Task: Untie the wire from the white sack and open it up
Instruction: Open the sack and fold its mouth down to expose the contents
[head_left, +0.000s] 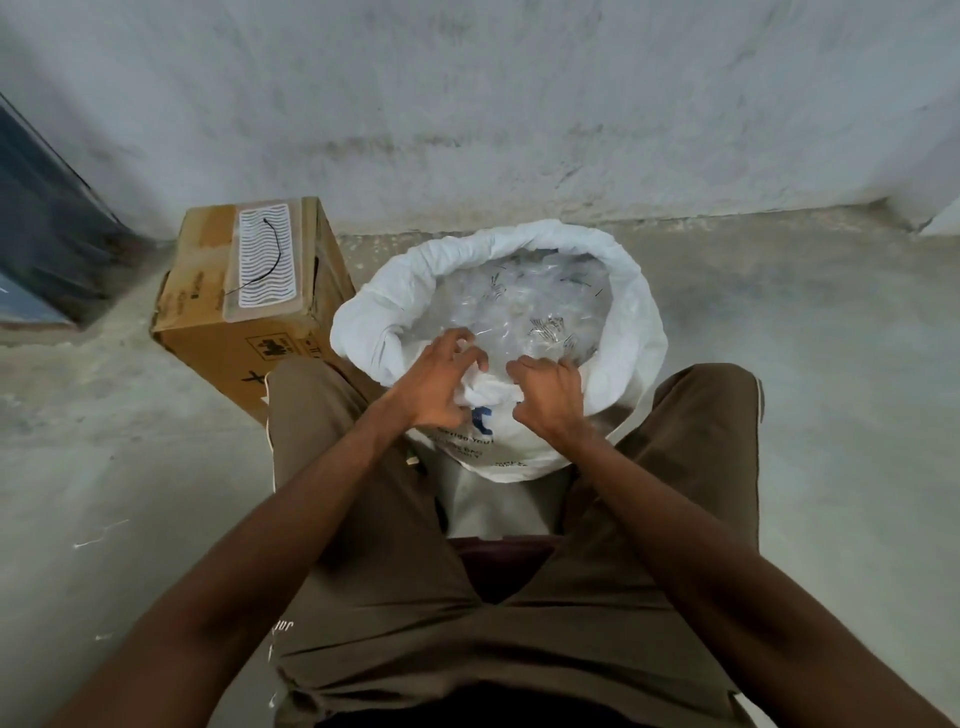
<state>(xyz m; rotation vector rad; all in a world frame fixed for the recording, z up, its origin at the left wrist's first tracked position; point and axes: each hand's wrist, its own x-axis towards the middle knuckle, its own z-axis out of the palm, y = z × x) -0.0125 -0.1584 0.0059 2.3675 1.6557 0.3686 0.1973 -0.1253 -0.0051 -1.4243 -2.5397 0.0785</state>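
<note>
The white sack (631, 317) stands on the floor between my knees, its mouth wide and its rim rolled outward. Inside lie several clear plastic packets (524, 299) with small dark parts. My left hand (434, 382) and my right hand (550, 395) both grip the bunched near rim of the sack, fingers curled into the fabric, a hand's width apart. A thin black wire (272, 254) lies loose on top of the cardboard box, apart from the sack.
A brown cardboard box (208, 332) with a white label stands to the left, touching the sack. A grey wall runs behind. A dark panel (36, 218) leans at the far left. Concrete floor stretches to the right.
</note>
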